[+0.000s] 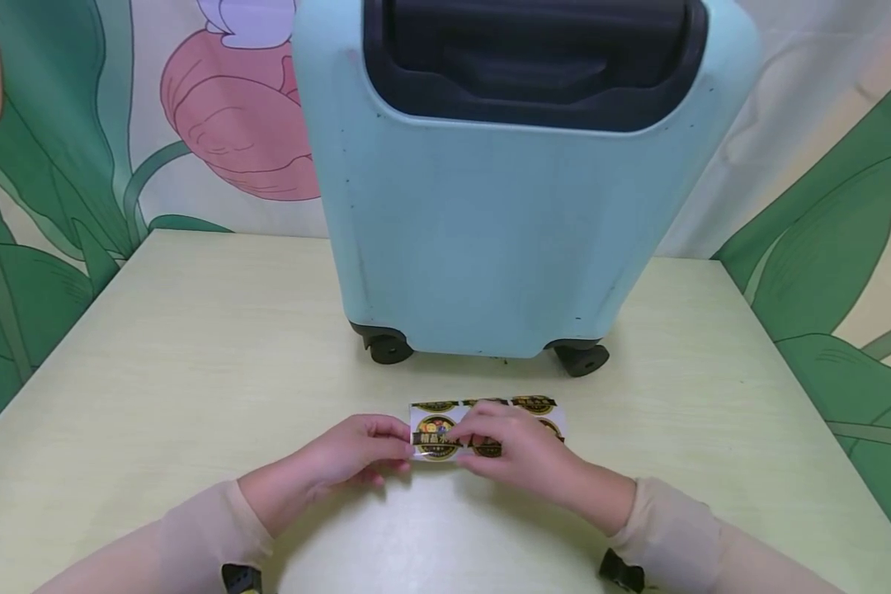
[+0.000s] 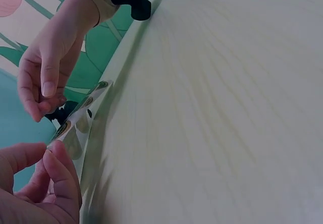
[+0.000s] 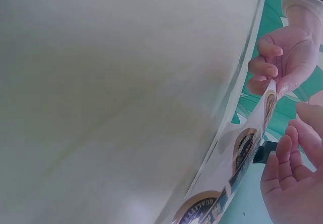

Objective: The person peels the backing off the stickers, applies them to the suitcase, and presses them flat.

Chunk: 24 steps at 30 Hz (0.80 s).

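A sheet of round black-and-gold stickers (image 1: 436,437) is held a little above the table in front of the suitcase. My left hand (image 1: 360,452) pinches its left edge between thumb and fingers. That grip also shows in the right wrist view, where the left hand (image 3: 287,57) holds the end of the sheet (image 3: 246,146). Over the sheet's middle hovers my right hand (image 1: 516,445), covering some of the stickers. In the left wrist view, the right hand's fingers (image 2: 49,77) are loosely bent with nothing seen between them.
A light blue suitcase (image 1: 483,231) with black wheels (image 1: 582,360) stands upright on the pale wooden table (image 1: 156,396), just beyond the hands. A curtain (image 1: 52,124) printed with flowers and leaves hangs behind the table.
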### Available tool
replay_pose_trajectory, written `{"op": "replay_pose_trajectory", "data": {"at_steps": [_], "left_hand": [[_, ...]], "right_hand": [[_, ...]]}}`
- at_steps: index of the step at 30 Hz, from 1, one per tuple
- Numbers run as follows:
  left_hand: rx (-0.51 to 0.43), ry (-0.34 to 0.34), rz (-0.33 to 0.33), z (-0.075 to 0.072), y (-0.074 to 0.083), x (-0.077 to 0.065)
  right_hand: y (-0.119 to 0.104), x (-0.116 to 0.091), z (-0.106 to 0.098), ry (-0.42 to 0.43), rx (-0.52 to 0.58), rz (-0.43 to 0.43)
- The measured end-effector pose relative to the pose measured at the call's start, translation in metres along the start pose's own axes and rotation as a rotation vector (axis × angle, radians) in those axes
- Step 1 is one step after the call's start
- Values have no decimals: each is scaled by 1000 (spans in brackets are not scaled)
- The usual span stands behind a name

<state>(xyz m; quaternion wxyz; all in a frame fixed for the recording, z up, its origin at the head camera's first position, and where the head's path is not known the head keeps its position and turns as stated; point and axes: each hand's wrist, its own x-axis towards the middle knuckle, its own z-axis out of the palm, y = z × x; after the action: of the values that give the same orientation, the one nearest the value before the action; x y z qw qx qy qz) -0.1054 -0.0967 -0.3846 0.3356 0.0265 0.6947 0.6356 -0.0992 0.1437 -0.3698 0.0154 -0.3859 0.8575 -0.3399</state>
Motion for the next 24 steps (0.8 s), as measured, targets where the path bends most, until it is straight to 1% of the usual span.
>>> {"op": "replay_pose_trajectory", "data": {"at_steps": [8, 13, 17, 20, 24], "left_hand": [[-23, -9, 9, 6, 0, -1], [-104, -46, -5, 9, 0, -3], [-168, -58, -7, 12, 2, -4], [-183, -52, -6, 13, 2, -4], [-181, -42, -9, 14, 2, -4]], "right_hand": [[-1, 1, 1, 7, 2, 1], [-2, 2, 1, 15, 6, 7], [-3, 2, 2, 22, 9, 13], [-4, 2, 3, 24, 14, 26], [-5, 3, 3, 19, 19, 64]]}}
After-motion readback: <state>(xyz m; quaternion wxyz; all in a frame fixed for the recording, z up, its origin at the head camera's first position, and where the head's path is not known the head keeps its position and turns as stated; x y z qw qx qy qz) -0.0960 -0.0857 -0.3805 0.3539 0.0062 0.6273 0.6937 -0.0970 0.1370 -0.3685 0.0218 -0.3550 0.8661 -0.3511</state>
